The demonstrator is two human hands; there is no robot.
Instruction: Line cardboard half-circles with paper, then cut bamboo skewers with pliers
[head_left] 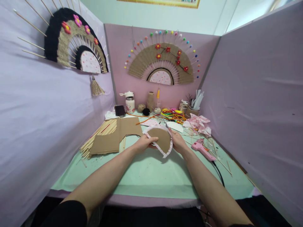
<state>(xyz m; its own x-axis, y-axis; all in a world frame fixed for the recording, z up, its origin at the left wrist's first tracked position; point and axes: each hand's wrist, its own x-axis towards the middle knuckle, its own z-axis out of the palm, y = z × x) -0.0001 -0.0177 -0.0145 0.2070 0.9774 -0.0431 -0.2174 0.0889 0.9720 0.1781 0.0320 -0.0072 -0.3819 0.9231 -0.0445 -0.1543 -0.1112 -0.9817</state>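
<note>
In the head view, a brown cardboard half-disc (161,138) with a pale pink fabric border (168,152) is held tilted above the table. The border looks folded over the edge in small pleats, and a pointed corner hangs toward me. My left hand (145,142) is closed on its left side, thumb on the cardboard, fingers underneath. On the opposite side, my right hand (177,141) grips the right edge; most of its fingers are hidden. A small dark tip (166,125) shows by the right fingertips, too small to name.
Cardboard sheets (106,144) lie over thin wooden sticks (88,143) at left. A pink glue gun (203,149) with a black cord lies at right, near crumpled pink fabric (197,123). Behind are a white half-disc (174,126), coloured cords (174,115) and a bottle (130,104). Decorated fans (142,64) hang on the partitions.
</note>
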